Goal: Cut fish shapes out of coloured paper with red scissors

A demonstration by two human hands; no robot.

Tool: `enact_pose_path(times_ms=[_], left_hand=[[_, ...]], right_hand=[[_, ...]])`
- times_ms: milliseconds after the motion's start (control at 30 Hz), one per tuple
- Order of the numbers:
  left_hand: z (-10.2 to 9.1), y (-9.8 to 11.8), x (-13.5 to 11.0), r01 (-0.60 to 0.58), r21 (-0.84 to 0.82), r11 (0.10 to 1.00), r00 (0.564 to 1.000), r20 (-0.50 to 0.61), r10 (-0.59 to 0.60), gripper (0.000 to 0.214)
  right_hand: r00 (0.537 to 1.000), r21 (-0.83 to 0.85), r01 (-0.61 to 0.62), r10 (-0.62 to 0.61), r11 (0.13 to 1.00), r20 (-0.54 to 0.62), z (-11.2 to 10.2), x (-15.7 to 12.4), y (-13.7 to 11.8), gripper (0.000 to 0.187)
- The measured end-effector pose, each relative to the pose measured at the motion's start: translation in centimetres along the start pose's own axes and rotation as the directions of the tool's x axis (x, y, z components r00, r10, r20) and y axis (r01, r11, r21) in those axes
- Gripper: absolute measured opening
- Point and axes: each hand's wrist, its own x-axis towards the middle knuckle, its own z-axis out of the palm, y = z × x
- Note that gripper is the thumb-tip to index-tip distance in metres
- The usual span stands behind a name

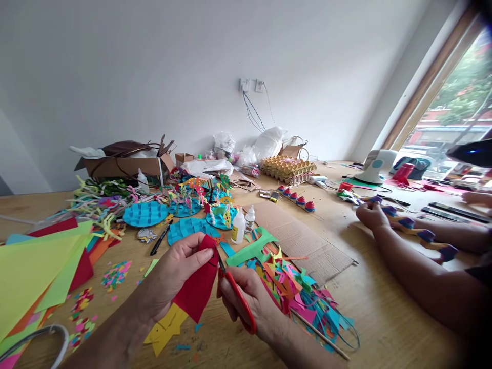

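Observation:
My left hand (184, 266) pinches a piece of red paper (198, 294) with a short dark line drawn near its edge. In my right hand (246, 294) is a pair of scissors (242, 305) with red handles; the blades meet the paper's right edge, partly hidden by it. Below the red paper lies a yellow paper cutout (167, 328). A heap of coloured paper scraps (295, 292) sits to the right of my right hand. Just beyond my hands are blue egg-tray pieces (190, 229) and a white glue bottle (238, 228).
Coloured paper sheets (34, 271) and confetti (116, 274) cover the left side. A black marker (161, 238) and a cardboard sheet (303, 236) lie ahead. Egg trays (288, 169) stand at the back. At right, another person's hand (372, 215) holds a painted egg-carton strip (407, 223).

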Motion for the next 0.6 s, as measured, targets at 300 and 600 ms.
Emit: enact_pose_path(times_ms=[300,600], left_hand=[[-0.7,0.1,0.2,0.001,0.006,1.0,0.997,0.079,-0.001,0.014],[-1.6,0.6,0.2,0.009,0.096,0.995,0.996,0.087,-0.018,0.014]], right_hand=[[1.0,0.016,-0.007,0.007,1.0,0.012,0.0,0.0,-0.1,0.029],[0.998,-0.025,0.045,-0.043,0.999,0.053,-0.2,0.1,0.3,0.028]])
